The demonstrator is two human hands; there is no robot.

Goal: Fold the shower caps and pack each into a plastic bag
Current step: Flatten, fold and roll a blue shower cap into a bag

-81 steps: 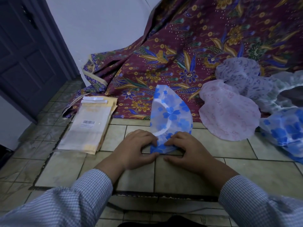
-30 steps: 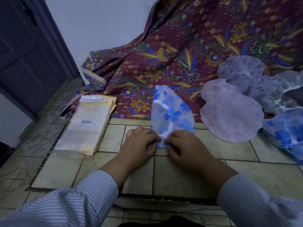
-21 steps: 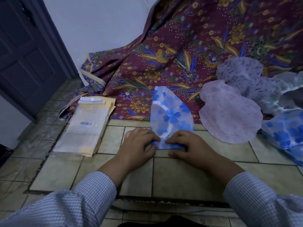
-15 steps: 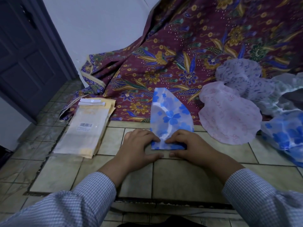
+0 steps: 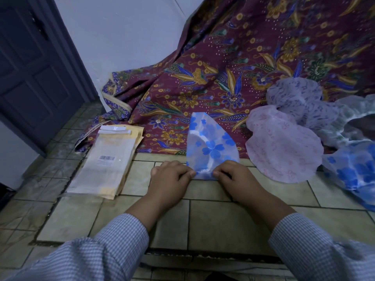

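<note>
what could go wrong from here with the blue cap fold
1. Both hands, left and right, pinch only the near edge of the blue flowered shower cap; the thin film may spring open if either grip loosens.
2. Its far end lies on the batik cloth, off the tiled floor, so the crease may come out uneven.
3. The stack of plastic bags lies to the left, so reaching for it frees one hand.

I sit at a tiled floor [image 5: 213, 224]; on it lie my stack of plastic bags [image 5: 103, 165], the patterned cloth [image 5: 203, 94], the blue folded shower cap [image 5: 211, 147] and a pink cap [image 5: 284, 151]
</note>
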